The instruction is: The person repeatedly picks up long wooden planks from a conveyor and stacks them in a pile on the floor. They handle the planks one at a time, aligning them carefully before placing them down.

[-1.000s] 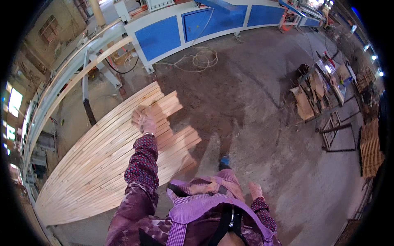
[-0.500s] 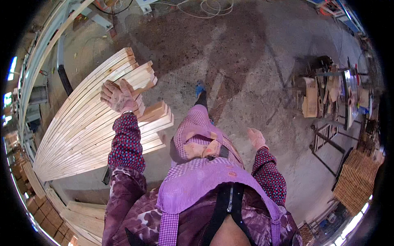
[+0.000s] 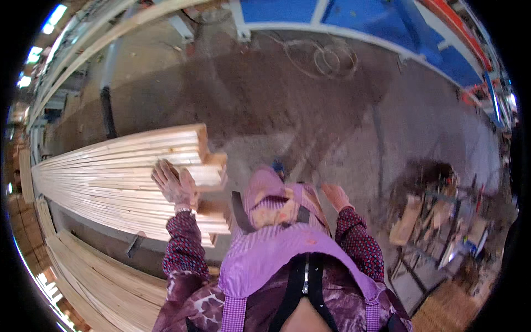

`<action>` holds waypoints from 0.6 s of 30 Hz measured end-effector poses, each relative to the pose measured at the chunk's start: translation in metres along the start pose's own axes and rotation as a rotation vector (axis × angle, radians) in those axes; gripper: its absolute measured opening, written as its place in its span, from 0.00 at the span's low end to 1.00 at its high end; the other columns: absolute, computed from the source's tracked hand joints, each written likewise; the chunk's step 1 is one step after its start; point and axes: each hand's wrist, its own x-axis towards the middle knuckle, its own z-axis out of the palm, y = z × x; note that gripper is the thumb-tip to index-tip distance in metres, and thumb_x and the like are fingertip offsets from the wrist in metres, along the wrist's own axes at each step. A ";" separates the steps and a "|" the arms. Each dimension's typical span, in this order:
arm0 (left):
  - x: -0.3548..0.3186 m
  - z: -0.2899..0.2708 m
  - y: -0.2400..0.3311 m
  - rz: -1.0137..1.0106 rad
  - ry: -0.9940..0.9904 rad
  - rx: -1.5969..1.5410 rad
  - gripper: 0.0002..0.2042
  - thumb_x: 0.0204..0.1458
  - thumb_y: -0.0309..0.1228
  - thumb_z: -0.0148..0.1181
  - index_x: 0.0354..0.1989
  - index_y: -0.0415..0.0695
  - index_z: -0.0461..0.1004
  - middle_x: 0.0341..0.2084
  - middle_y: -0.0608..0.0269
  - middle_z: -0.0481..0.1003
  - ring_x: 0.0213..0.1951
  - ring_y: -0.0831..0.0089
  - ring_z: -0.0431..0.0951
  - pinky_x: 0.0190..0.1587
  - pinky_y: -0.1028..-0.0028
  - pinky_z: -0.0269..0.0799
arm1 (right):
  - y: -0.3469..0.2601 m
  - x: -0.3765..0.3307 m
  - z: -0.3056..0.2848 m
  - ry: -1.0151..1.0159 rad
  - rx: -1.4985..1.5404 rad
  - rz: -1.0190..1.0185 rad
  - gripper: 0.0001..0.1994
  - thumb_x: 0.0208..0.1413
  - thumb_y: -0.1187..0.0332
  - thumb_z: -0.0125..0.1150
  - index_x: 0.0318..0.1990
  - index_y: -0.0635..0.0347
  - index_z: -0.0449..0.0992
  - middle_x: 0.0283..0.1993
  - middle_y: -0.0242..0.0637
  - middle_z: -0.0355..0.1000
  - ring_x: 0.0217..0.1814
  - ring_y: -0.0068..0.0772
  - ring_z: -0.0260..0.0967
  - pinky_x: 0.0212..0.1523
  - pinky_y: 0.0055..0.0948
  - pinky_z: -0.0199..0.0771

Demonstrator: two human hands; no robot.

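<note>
My left hand [image 3: 178,189] wears a pale, dirt-smudged work glove. It rests with spread fingers on a row of long, pale wooden boards [image 3: 119,176], near their uneven right ends. The boards lie side by side and run off to the left, some ends jutting out beyond others. On my other side, my right hand [image 3: 335,197] hangs beside the purple apron [image 3: 276,257], apart from any object. Its fingers look stretched out, slightly blurred, with nothing in them.
More long boards [image 3: 110,271] lie at the lower left. A blue and white machine frame [image 3: 287,14] spans the far side, with a coiled hose [image 3: 329,60] on the floor before it. At right stands a metal rack [image 3: 426,249] with wood scraps [image 3: 406,218].
The view has turned rightward, bringing the blue machine frame into sight. My left hand stays on the boards, and my right hand still hangs empty at my side.
</note>
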 end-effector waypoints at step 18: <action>0.130 -0.018 0.064 -0.986 -0.135 -0.163 0.39 0.66 0.59 0.35 0.76 0.41 0.47 0.76 0.45 0.45 0.77 0.51 0.43 0.77 0.53 0.32 | -0.147 0.277 -0.139 -0.346 -0.628 -0.428 0.25 0.66 0.48 0.46 0.58 0.54 0.77 0.60 0.49 0.74 0.65 0.51 0.70 0.63 0.44 0.69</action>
